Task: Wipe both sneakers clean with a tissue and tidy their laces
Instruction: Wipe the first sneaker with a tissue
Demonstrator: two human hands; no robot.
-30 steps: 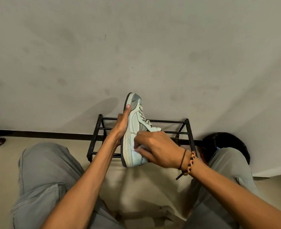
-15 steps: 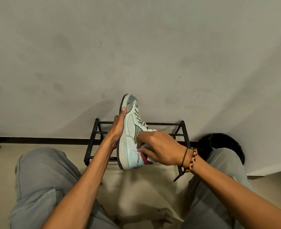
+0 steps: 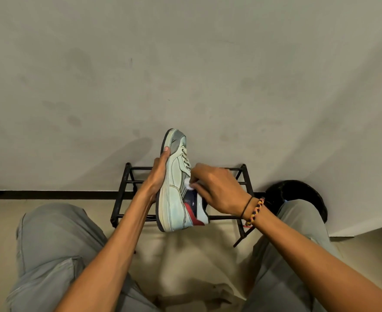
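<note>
So I've got the sneaker (image 3: 176, 188) up in the air just in front of the shoe rack (image 3: 127, 188), toe pointing up. My left hand (image 3: 157, 176) is wrapped around the sole side to brace it, and my right hand (image 3: 217, 190) pinches the tissue (image 3: 188, 186) against the side panel under the laces (image 3: 186, 159). My tip: probably best to use short firm strokes and keep the sole hand stiff so the shoe doesn't twist.

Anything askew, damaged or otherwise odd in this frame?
Nothing stands out. The left hand holds the sneaker on edge, toe up, while the right hand presses a tissue against its side.
</note>
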